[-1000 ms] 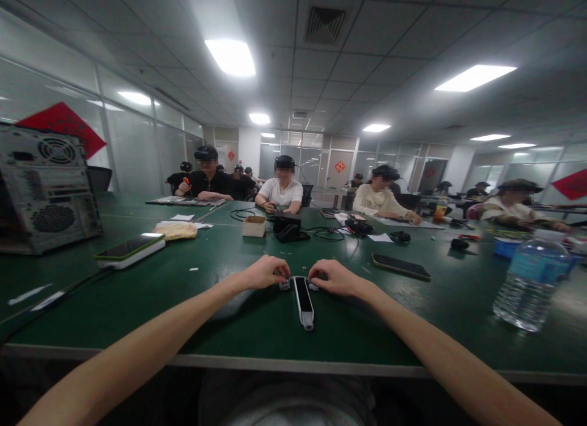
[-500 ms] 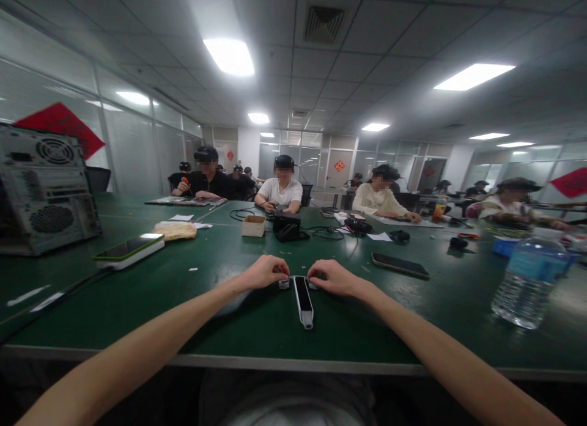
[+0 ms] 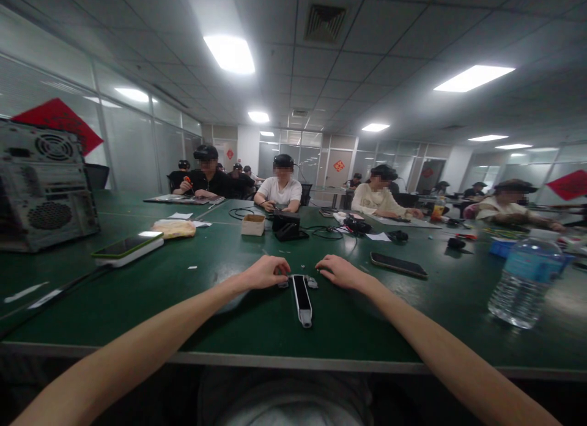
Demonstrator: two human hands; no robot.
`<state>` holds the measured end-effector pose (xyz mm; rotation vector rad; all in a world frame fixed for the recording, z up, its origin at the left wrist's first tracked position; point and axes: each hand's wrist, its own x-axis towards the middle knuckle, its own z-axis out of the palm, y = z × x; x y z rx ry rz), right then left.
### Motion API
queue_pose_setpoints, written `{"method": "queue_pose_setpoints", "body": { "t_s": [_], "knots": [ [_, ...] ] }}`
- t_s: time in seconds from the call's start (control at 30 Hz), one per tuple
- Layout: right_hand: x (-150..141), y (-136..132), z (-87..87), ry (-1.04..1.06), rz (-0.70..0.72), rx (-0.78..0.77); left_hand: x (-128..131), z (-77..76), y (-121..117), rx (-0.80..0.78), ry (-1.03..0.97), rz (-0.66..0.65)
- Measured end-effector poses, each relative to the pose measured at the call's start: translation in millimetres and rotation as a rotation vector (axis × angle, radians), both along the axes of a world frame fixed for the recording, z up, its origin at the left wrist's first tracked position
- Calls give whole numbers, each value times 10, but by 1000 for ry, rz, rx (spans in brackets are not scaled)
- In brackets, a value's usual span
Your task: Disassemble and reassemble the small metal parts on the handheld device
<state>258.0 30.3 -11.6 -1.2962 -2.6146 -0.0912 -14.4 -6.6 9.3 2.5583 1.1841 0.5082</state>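
Observation:
A slim white pen-shaped device with a long black screen [image 3: 301,294] lies on the green table, its narrow tip towards me. Beside its far end sit two small greyish pieces, one on the left [image 3: 283,284] and one on the right [image 3: 312,283]; their kind is too small to tell. My left hand [image 3: 266,272] has its fingers curled together right at the left piece, and the fingertips hide what they pinch. My right hand [image 3: 342,272] hovers just beyond the right piece, apart from it, fingers loosely bent and parted.
A dark phone [image 3: 398,265] lies to the right, with a water bottle [image 3: 525,285] nearer the edge. Left are a green-edged device [image 3: 128,249] and a computer case [image 3: 46,187]. Ahead stand a small box [image 3: 253,225] and a black stand [image 3: 285,226]; several people sit beyond.
My right hand has let go of the right-hand piece and drawn back to the right, leaving that piece in view. My left hand has stayed nearly in place.

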Motion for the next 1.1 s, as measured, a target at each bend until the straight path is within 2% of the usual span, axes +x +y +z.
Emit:
{"method": "queue_pose_setpoints", "body": {
  "t_s": [0.17,0.4,0.67,0.9,1.1],
  "knots": [
    [-43,-14,34,-47,-29,-28,6,-41,32,50,26,-12],
    [-67,-68,78,-15,34,-59,11,-40,8,158,132,-49],
    [-105,-186,158,22,-47,-113,-6,-40,4,192,190,-91],
    [-211,-325,253,132,105,-55,-18,-40,9,210,188,-113],
    [-271,-352,199,238,232,-9,0,-58,11,256,220,-111]
  ]
}}
